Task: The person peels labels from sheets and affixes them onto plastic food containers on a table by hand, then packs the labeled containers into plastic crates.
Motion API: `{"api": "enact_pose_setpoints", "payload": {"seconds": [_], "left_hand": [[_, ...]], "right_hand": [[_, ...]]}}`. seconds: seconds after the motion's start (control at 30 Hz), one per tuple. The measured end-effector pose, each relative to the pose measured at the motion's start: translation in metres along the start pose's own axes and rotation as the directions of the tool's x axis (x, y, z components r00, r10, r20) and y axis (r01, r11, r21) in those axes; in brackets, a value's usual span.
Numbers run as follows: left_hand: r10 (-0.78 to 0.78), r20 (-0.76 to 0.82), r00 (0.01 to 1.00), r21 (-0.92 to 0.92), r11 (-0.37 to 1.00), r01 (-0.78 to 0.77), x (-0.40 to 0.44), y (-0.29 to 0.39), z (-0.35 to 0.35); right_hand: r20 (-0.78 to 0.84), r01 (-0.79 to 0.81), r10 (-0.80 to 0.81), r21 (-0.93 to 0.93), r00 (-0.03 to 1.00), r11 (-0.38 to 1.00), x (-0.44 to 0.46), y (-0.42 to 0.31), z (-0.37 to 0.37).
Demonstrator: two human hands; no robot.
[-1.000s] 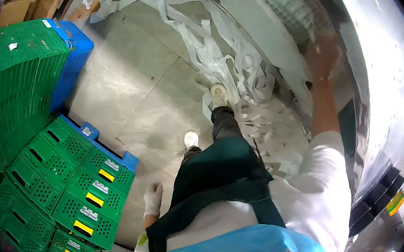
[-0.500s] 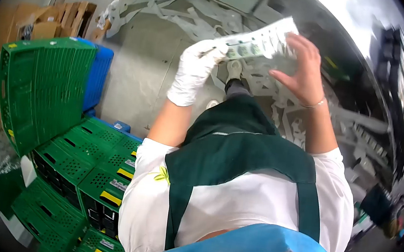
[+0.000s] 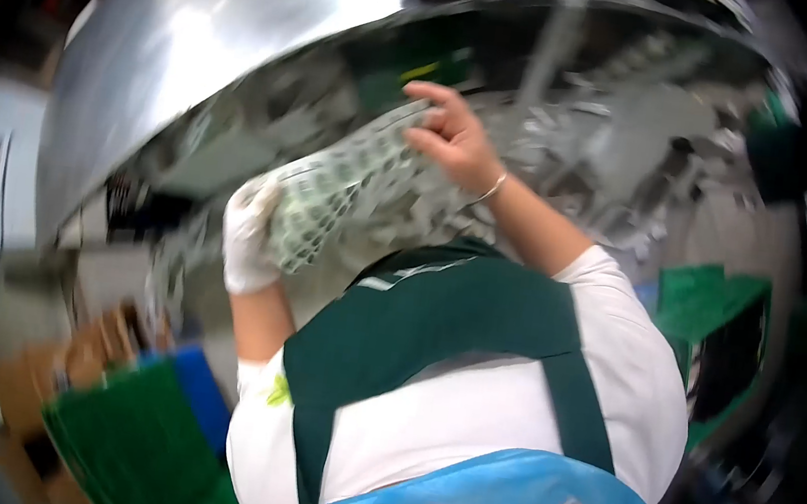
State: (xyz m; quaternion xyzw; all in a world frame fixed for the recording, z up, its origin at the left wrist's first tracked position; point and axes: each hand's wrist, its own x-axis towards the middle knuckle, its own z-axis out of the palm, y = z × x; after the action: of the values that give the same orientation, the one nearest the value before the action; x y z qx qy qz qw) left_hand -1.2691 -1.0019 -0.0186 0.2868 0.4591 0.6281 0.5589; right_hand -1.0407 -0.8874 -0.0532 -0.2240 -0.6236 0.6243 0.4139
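A thin, flexible pale green-and-white printed sheet (image 3: 342,179) with rows of dark ovals stretches between my hands, blurred by motion; I cannot tell its exact kind. My left hand (image 3: 253,234), in a white glove, is closed on the sheet's lower left end. At the upper right end, my bare right hand (image 3: 456,140) pinches the edge between thumb and fingers. The sheet hangs tilted, its right end higher, in front of my dark green apron (image 3: 437,307).
A shiny metal surface (image 3: 186,54) curves across the upper left. White strips (image 3: 625,168) litter the floor beyond my hands. Green crates (image 3: 134,436) and a blue one (image 3: 203,394) stand lower left near cardboard boxes (image 3: 19,386). Another green crate (image 3: 709,310) is on the right.
My view has swung to the right, toward the metal surface. My right hand, which was spread apart from the sheet, now grips its far end, and the sheet is spread wider.
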Motion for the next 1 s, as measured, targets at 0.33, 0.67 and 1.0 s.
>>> {"api": "enact_pose_setpoints", "payload": {"seconds": [0.33,0.67,1.0], "left_hand": [[0.339,0.370,0.865,0.120,0.906,-0.406,0.134,-0.074,0.266],[-0.099,0.622,0.777,0.223,0.973,-0.054,0.225,-0.117,0.461],[-0.118,0.739,0.664,0.221,0.972,-0.074,0.383,-0.203,0.603]], "right_hand": [[-0.412,-0.002,-0.159,-0.364,0.897,0.931,-0.084,-0.112,-0.253],[-0.693,-0.080,-0.273,-0.431,0.667,0.899,-0.137,-0.151,-0.403],[-0.777,-0.162,-0.065,-0.211,0.626,0.964,-0.090,-0.147,-0.602]]}}
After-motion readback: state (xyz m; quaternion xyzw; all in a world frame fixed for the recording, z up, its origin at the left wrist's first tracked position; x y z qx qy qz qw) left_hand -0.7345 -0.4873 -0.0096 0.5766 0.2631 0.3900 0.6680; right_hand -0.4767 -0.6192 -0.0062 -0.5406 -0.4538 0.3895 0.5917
